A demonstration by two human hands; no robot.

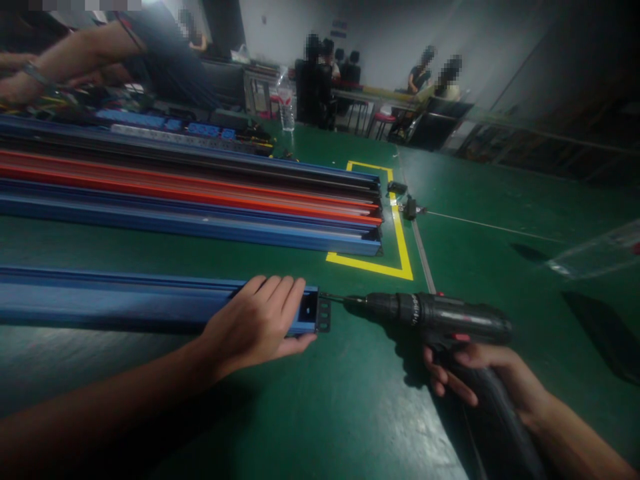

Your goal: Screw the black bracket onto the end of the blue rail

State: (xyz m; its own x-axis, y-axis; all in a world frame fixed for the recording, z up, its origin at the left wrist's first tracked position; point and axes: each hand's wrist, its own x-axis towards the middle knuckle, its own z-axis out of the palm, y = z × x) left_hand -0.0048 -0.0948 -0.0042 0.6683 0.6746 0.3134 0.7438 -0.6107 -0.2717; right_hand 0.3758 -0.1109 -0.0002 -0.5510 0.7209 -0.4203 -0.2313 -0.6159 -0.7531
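Note:
A long blue metal channel (125, 300) lies across the near side of the green table. My left hand (260, 320) is closed around its right end, fingers over the top and thumb along the near side. A black slotted end plate (325, 315) sits at that end. My right hand (480, 373) grips a black cordless drill (450, 317) by its handle. The drill's long bit points left, and its tip meets the upper part of the end plate. Whether a screw is at the tip is too small to tell.
Several blue, black and red channels (200, 187) lie side by side beyond, their ends inside yellow tape (370, 268). A water bottle (285, 103) stands behind. Small black parts (411, 208) lie right of the tape. A co-worker's arm (75, 57) reaches over wiring at far left.

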